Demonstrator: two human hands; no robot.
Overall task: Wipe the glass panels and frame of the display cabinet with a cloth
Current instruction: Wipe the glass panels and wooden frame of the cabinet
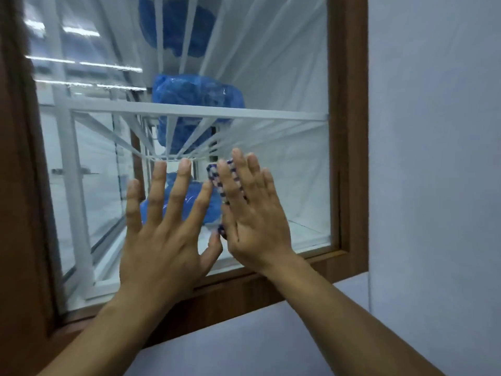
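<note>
The cloth, long axis upright, is pressed to the glass panel beneath straight fingers of the right hand, with the left hand spread flat just left.

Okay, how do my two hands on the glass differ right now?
The right hand presses a checked cloth to the glass panel; the left hand lies bare on it. The left hand's fingers spread wide; the right hand's sit closer together. Both are flat, fingers pointing up.

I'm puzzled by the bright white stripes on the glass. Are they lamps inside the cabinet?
Head view: the stripes look like ceiling lights mirrored in the glass panel, not lamps inside; in the same view the wooden frame at the left edge is blurred.
</note>
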